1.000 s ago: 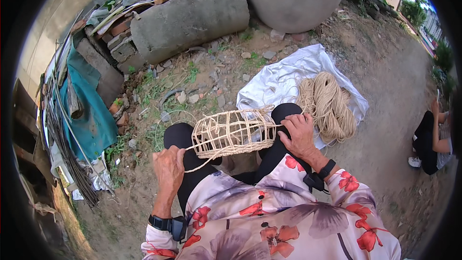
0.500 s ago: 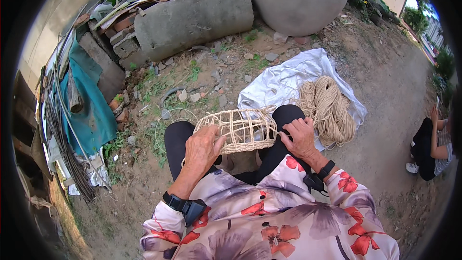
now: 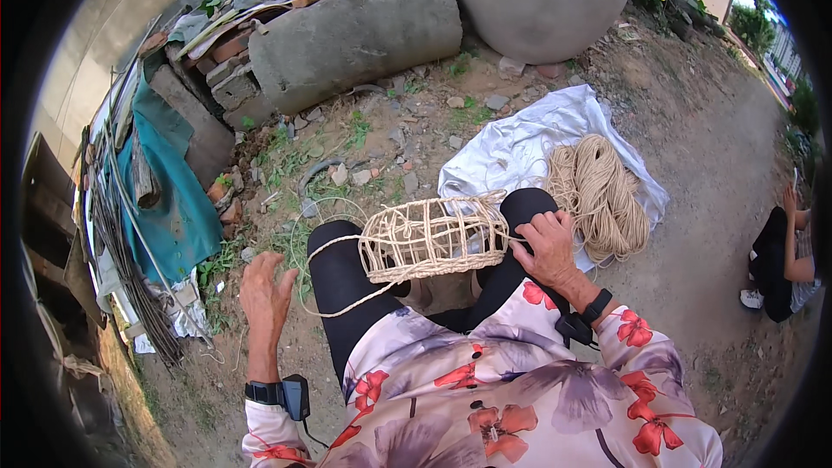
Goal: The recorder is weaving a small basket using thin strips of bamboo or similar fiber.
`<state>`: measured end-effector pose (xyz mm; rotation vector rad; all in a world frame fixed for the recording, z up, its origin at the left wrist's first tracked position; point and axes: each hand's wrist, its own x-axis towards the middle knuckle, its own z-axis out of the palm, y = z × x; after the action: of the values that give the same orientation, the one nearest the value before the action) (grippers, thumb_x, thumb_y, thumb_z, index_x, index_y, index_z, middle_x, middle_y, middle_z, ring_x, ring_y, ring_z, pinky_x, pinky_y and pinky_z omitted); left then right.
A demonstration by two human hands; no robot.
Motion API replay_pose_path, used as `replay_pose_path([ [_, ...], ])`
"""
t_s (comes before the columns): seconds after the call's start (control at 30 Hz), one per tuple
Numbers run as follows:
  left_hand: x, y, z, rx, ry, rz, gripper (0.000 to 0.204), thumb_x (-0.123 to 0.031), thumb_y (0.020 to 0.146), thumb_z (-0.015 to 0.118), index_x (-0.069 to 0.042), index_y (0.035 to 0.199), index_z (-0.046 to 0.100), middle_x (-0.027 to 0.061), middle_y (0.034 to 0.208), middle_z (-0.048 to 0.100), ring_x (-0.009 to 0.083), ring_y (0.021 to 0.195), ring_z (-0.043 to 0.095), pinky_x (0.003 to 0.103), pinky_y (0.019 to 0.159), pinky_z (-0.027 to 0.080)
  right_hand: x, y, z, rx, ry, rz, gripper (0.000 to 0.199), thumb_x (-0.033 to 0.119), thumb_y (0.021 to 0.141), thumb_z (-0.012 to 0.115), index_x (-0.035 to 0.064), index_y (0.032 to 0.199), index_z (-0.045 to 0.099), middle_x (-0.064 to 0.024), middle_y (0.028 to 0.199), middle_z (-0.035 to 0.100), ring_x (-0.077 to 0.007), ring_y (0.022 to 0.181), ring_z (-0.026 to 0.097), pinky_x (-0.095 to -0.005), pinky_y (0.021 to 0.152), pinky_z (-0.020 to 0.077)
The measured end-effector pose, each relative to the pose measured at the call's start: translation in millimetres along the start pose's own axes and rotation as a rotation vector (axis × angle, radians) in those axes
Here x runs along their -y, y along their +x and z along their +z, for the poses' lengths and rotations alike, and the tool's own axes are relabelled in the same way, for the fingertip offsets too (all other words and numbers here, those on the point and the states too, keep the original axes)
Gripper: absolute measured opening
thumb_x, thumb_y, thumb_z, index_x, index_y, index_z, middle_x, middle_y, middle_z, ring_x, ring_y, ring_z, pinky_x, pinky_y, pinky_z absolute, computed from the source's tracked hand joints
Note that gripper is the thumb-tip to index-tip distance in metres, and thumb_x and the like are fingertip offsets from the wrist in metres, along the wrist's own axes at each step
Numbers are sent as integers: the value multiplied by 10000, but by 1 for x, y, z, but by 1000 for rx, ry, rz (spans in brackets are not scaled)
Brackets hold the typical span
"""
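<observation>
An openwork basket (image 3: 433, 238) of pale twisted cord lies across my dark-trousered thighs. My right hand (image 3: 549, 247) is on my right knee, its bent fingers and thumb closed at the basket's right end. Away to the left, my left hand (image 3: 267, 293) is raised over the ground with its thumb spread from the fingers, and I see nothing in it. From the basket's left end a loose loop of cord (image 3: 342, 305) curves over my left thigh, passing near the left thumb.
Hanks of beige cord (image 3: 607, 199) lie on a white plastic sheet (image 3: 485, 156) beyond my right knee. Farther off are a concrete pipe (image 3: 364, 39) and a large grey rounded vessel (image 3: 542, 0). Teal cloth (image 3: 178, 199) hangs at left. Another person (image 3: 776, 260) crouches at right.
My left hand has let go of the basket's left end and swung out to the left, exposing the cord loop. My right hand stays at the right end.
</observation>
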<state>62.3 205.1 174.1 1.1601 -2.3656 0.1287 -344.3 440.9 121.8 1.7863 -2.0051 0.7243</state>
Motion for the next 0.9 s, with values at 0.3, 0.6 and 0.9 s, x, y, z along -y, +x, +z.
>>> replay_pose_path([
  [0.3, -131, 24, 43, 318, -670, 133, 149, -168, 859, 691, -30, 882, 638, 155, 772, 660, 342, 679, 642, 394, 606, 493, -3, 2, 0, -19, 33, -6, 214, 192, 705, 764, 88, 846, 641, -64, 794, 510, -264, 797, 517, -423, 805, 369],
  [0.6, 139, -4, 0, 175, -309, -321, 231, -215, 867, 692, -28, 764, 605, 15, 612, 554, 156, 549, 486, 326, 532, 386, -3, -4, -4, -56, 21, 6, 229, 200, 698, 779, 85, 840, 642, -61, 790, 507, -258, 788, 512, -422, 788, 366],
  [0.9, -122, 40, 34, 339, -704, 51, 281, -236, 848, 717, -49, 1051, 662, 144, 1021, 678, 310, 776, 667, 383, 671, 526, -6, -5, -2, -41, 35, 44, 202, 174, 709, 775, 88, 820, 629, -66, 781, 503, -261, 782, 513, -405, 772, 373],
])
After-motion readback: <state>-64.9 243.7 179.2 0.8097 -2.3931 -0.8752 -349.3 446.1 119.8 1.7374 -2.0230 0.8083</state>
